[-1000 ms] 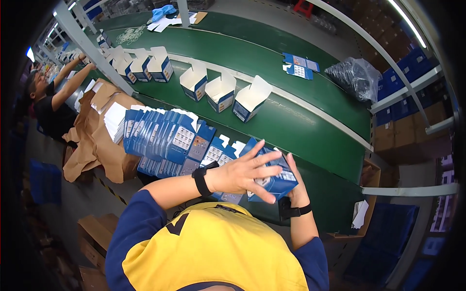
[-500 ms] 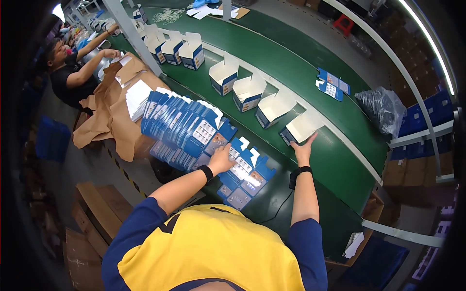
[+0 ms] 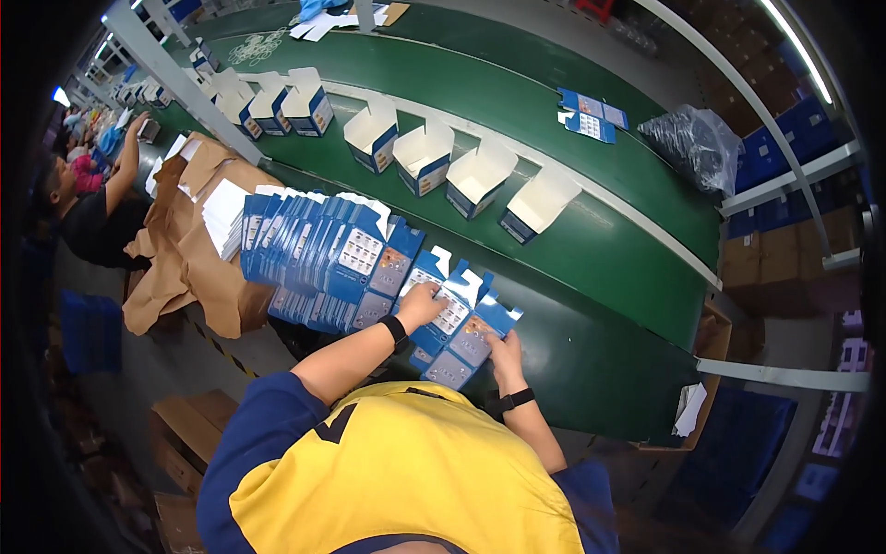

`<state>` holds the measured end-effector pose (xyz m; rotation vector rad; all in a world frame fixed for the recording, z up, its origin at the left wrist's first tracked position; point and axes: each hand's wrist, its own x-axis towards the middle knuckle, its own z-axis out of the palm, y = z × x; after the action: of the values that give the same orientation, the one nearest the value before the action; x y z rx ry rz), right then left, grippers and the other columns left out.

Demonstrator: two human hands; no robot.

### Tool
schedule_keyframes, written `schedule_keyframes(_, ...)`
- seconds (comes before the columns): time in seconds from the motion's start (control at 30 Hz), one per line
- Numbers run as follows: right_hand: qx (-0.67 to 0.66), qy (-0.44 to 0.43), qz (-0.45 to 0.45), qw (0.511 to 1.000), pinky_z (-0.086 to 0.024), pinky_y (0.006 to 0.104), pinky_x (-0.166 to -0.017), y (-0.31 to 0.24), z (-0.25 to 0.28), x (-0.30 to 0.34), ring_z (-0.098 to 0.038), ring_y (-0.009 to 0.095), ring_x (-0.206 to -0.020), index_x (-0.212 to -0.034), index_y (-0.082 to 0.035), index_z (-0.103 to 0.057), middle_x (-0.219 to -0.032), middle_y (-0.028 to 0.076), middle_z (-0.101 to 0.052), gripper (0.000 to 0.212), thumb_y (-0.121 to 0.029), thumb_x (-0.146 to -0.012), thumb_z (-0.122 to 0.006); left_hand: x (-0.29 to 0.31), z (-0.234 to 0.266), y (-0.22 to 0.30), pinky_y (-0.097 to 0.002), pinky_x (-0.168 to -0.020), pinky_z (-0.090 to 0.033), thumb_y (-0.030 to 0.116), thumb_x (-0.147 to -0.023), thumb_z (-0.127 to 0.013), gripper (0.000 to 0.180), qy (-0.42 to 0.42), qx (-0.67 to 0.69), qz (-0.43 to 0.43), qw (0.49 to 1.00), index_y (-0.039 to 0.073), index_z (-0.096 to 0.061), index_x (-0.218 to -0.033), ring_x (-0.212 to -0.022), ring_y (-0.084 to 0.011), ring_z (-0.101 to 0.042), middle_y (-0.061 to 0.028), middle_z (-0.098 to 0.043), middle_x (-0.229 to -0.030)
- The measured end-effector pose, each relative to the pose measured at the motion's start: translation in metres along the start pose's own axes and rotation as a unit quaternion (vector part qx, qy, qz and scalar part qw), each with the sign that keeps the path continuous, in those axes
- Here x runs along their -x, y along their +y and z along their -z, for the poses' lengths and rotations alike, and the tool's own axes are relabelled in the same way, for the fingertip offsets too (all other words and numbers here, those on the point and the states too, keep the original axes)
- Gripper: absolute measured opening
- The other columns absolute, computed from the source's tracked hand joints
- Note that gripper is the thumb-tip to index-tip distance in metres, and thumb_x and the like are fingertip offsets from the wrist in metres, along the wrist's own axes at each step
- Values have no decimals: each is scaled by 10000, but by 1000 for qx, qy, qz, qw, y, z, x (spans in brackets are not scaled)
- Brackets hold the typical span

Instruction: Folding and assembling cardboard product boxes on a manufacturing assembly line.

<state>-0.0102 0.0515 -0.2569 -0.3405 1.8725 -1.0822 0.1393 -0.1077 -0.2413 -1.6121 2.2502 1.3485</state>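
Note:
A flat, unfolded blue box blank (image 3: pixel 469 334) with white tabs lies at the near side of the green bench, in front of my body. My left hand (image 3: pixel 420 307) is closed on its left part, fingers bent over the printed panel. At its right edge, my right hand (image 3: pixel 505 355) pinches the blank between thumb and fingers. More blank material shows beneath the left hand. Just left of it lies a fanned stack of similar blue blanks (image 3: pixel 318 249). Beyond my hands, opened boxes with white insides stand in a row, the nearest one (image 3: pixel 535 208) at the right end.
Brown wrapping paper (image 3: pixel 198 263) spreads at the left, with white sheets (image 3: pixel 224 217) beside the stack. A co-worker (image 3: pixel 88 208) is at the far left. Another flat blank (image 3: pixel 591 117) and a dark, plastic-wrapped bundle (image 3: pixel 692 152) lie far right. A metal post (image 3: pixel 185 83) rises at left.
My right hand has let go of the rightmost standing box and come back to the flat blank's right edge. My left hand stays on the blank. The view has shifted to the right.

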Motion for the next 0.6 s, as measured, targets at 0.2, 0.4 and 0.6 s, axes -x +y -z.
schedule_keyframes(0.2, 67, 1, -5, 998, -456, 307, -856, -55, 14, 36, -559, 286, -1033, -1312, 6, -315, -1145, 182, -550, 654, -144, -762, -635, 30, 8, 15, -388, -785, -466, 456, -698, -703, 603, 32, 75, -29, 996, -24, -540, -1026, -882, -362, -584, -214, -601, -931)
schedule_keyframes(0.4, -32, -20, 179, 983, -418, 297, -904, -87, 10, 82, -530, 217, -1071, -1335, 14, -297, -1206, 154, -519, 714, -201, -775, -684, 49, 34, 67, -319, -753, -461, 457, -778, -657, 545, 109, 276, -89, 951, 0, -523, -1042, -851, -222, -591, -104, -606, -945)
schedule_keyframes(0.6, -95, -104, 146, 979, -389, 302, -935, -135, 32, 108, -497, 194, -1089, -1316, 3, -329, -1213, 125, -502, 771, -299, -744, -749, 68, 66, 108, -287, -864, -421, 404, -827, -637, 552, -22, 473, -197, 858, 19, -472, -1186, -978, -161, -550, -68, -571, -1077)
